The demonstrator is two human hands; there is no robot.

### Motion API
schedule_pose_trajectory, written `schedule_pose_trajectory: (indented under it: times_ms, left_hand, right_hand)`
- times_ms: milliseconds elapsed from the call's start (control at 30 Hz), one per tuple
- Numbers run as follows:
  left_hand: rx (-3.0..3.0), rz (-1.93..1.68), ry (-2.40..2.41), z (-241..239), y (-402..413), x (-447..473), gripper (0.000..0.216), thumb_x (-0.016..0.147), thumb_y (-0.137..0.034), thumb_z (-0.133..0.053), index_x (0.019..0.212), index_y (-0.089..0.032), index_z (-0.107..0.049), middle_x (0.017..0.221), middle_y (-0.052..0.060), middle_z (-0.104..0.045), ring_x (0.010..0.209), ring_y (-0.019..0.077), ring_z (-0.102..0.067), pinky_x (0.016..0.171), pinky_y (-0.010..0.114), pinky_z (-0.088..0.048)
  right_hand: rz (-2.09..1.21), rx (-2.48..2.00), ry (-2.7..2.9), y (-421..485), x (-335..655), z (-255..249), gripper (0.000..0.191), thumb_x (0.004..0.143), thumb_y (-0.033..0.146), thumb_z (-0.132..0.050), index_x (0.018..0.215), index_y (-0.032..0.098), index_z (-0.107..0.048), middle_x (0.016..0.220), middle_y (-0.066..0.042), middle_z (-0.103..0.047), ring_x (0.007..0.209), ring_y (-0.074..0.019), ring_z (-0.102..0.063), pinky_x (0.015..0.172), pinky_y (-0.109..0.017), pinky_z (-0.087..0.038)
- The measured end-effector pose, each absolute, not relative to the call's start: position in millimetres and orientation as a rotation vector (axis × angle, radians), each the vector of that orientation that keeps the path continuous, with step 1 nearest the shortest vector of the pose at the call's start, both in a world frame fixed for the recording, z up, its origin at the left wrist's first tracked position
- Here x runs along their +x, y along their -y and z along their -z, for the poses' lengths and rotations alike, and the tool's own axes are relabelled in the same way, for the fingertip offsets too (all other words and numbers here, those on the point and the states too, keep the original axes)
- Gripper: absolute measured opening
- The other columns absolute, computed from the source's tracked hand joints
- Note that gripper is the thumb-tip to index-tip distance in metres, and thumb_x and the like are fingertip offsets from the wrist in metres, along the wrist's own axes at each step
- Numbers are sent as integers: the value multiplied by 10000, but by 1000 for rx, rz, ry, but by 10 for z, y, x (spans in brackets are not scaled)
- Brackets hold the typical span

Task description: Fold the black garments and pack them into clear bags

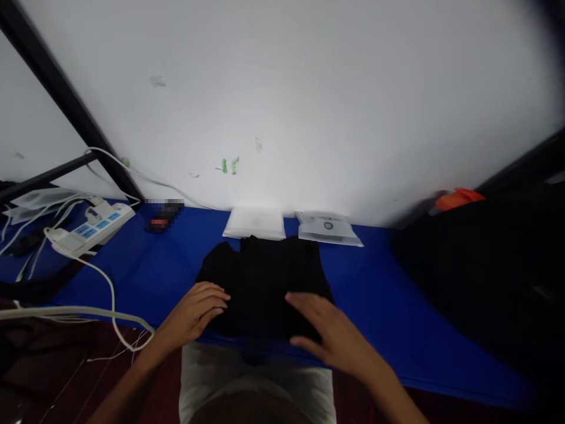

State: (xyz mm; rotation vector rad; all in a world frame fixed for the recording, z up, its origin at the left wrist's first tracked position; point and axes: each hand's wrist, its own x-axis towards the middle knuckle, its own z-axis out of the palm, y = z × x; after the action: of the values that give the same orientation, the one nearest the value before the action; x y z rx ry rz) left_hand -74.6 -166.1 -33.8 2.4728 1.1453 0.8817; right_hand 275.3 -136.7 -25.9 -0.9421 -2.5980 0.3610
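Note:
A black garment (pixel 265 282), which looks like a shirt, lies spread on the blue table in front of me. On its left side rests my left hand (pixel 198 309), fingers stretched out and slightly bent over the cloth. My right hand (pixel 324 327) is over the garment's right side, with the thumb apart from the extended fingers. Neither hand grips the fabric as far as I can see. Just behind the garment, against the wall, lie a white flat packet (pixel 256 221) and a frosted plastic bag (pixel 329 227) with a dark printed logo.
A white power strip (pixel 95 229) with several cables stands at the left. Near it lies a dark object (pixel 164 217), partly pixelated. A large black bulky thing (pixel 485 271) covers the table's right end, with something orange (pixel 459 199) behind it. The white wall (pixel 309 106) rises behind the blue table (pixel 371 282).

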Motion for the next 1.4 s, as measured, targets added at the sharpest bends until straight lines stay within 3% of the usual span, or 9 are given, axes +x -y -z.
schedule_pose_trajectory:
  times_ms: [167, 333, 500, 633, 733, 833, 1000, 1233, 1400]
  left_hand:
    - [2449, -963, -1179, 314, 1651, -725, 192, 988, -205, -449, 1004, -210, -641, 906, 40, -727, 879, 177, -663, 864, 345, -495]
    - [2485, -923, -1446, 268, 1386, -690, 223, 1002, -260, -424, 998, -205, -641, 878, 35, -720, 797, 178, -654, 755, 319, -477]
    - [2488, -524, -1925, 137, 808, -493, 194, 938, -287, -551, 1079, -178, -631, 941, 80, -679, 918, 271, -622, 780, 386, -462]
    - [2557, -420, -1890, 127, 395, -250, 327, 906, -371, -605, 1167, -174, -604, 1136, 131, -629, 1052, 313, -585, 821, 402, -455]
    - [2593, -402, -1807, 145, 237, -127, 236, 866, -295, -659, 1074, -187, -630, 1078, 106, -648, 1028, 292, -598, 805, 376, -456]
    - [2608, -454, -1768, 97, 272, -109, 114, 858, -185, -623, 972, -184, -624, 1010, 83, -656, 993, 270, -601, 813, 373, -451]
    - [2626, -724, -1562, 36, 770, -238, 92, 867, -165, -547, 948, -194, -581, 1022, 61, -648, 980, 230, -586, 851, 371, -439]
    - [2533, -739, -1221, 328, 1416, -372, 107, 903, -205, -545, 947, -228, -639, 977, 34, -686, 945, 196, -609, 873, 367, -446]
    - [2302, -1072, -1756, 385, 1054, -603, 201, 900, -263, -525, 1066, -215, -629, 1111, 86, -662, 1074, 257, -588, 941, 435, -440]
  right_hand:
    - [-454, -1074, 2541, 1743, 2841, 321, 285, 945, 179, -490, 1206, 213, -598, 1232, -91, -666, 1165, -239, -616, 956, -410, -542]
    - [-407, -1211, 2389, 1398, 3078, 215, 224, 1001, 282, -426, 1121, 241, -611, 1022, -57, -725, 902, -211, -708, 767, -331, -575]
    - [-184, -1464, 2403, 701, 3048, 202, 272, 929, 223, -498, 1190, 210, -574, 1085, -91, -692, 986, -256, -668, 820, -373, -548]
    - [96, -1527, 2472, 277, 2879, 244, 362, 875, 126, -527, 1234, 148, -561, 1186, -151, -625, 1102, -285, -580, 921, -399, -488]
    - [153, -1530, 2478, 141, 2774, 235, 293, 846, 102, -570, 1134, 131, -613, 1089, -163, -638, 1049, -307, -579, 882, -411, -487]
    - [173, -1519, 2457, 185, 2775, 187, 207, 865, 89, -542, 1039, 144, -640, 993, -141, -642, 994, -297, -578, 859, -405, -486]
    - [137, -1292, 2329, 653, 2963, 185, 174, 888, 118, -509, 1022, 172, -607, 1012, -117, -626, 952, -268, -564, 853, -406, -490]
    - [-171, -1129, 2415, 1210, 3127, 404, 328, 801, -12, -422, 947, 209, -616, 1048, -91, -647, 944, -232, -591, 792, -368, -525]
    - [-115, -1146, 2362, 1124, 3014, 342, 363, 822, 3, -413, 1027, 196, -641, 1078, -107, -665, 981, -260, -596, 827, -423, -509]
